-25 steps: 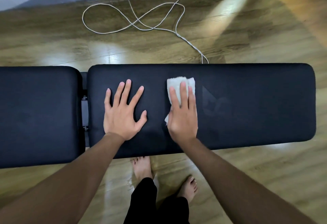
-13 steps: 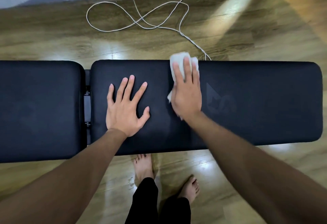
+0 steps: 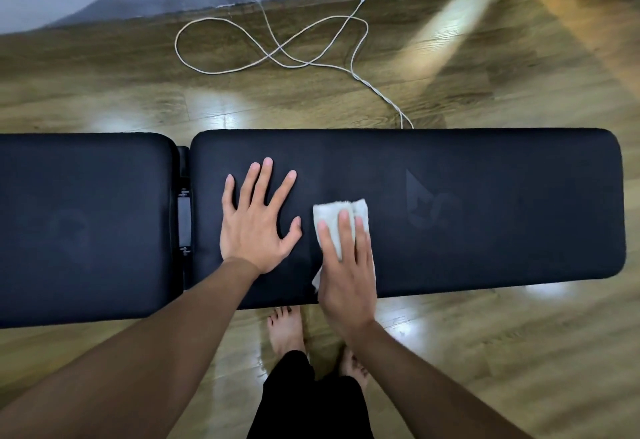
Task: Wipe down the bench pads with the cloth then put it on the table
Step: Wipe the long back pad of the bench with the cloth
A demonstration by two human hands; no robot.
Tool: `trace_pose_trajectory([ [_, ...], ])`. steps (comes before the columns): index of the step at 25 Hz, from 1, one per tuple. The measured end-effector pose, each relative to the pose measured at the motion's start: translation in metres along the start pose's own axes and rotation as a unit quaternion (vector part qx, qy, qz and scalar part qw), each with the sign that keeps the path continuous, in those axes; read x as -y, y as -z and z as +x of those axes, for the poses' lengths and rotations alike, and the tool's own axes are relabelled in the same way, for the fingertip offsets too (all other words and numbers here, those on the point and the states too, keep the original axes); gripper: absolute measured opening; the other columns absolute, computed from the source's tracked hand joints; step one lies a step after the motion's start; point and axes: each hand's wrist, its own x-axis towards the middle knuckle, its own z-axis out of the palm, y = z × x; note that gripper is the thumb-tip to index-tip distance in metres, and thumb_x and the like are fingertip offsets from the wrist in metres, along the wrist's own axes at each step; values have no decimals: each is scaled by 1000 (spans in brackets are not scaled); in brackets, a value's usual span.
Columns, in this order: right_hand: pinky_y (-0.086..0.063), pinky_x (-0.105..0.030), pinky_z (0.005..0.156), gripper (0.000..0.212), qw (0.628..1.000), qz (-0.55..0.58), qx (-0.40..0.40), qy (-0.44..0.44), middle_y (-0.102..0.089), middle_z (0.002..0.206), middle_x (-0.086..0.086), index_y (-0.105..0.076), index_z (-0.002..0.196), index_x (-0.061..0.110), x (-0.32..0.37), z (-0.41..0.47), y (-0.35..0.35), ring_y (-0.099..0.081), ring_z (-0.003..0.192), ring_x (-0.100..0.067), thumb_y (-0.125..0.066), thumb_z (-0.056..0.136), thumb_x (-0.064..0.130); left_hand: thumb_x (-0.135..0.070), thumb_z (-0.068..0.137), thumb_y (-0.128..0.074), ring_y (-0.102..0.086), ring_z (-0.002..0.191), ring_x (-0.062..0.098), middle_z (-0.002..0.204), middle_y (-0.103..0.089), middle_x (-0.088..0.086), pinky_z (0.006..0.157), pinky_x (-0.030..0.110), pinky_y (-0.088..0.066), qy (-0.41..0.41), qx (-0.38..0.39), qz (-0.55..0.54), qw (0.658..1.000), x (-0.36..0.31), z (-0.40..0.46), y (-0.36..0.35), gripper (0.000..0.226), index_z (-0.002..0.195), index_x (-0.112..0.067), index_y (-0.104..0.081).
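Near the long pad's (image 3: 485, 217) front edge, right hand (image 3: 346, 265) has pulled cloth (image 3: 334, 217) back.

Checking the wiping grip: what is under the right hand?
Under the right hand lies a folded white cloth, pressed flat on the long black bench pad. The palm covers the cloth's near part.

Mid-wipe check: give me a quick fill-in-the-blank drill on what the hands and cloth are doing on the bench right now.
1. The right hand presses the white ____ flat on the long pad.
2. The left hand rests on the same pad with its fingers ____.
3. A narrow gap separates the long pad from the ____ pad at the image's left.
4. On the wood floor beyond the bench lies a looped white ____.

Missing words: cloth; spread; short; cable.
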Motion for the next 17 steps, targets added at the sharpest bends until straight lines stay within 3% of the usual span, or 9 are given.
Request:
trace_pose_trajectory([
  [4,-23,-53,119,74,999,19,7,30,-18,162,-14,-32,151,19,-6,12,5,-8,151,-35,-51,82,1,-60,90,-40,-8,156,24,169,-10,5,123,57,-10,0,-4,-1,1000,0,-2,-3,77,159,-36,-17],
  [11,-18,-50,121,75,997,0,19,79,-16,162,-14,-28,151,17,-17,156,20,-12,148,-39,-60,84,14,-59,91,-40,-8,156,23,169,-12,4,123,56,-9,2,-5,8,1000,-1,-1,-3,76,159,-37,-17],
  [17,-15,-46,123,75,996,-12,38,76,-7,164,-11,-19,154,21,-17,132,21,-4,150,-36,-55,89,15,-58,94,-39,-7,156,22,169,-9,5,124,55,-9,-5,35,-11,999,-4,-2,13,74,160,-34,-15],
])
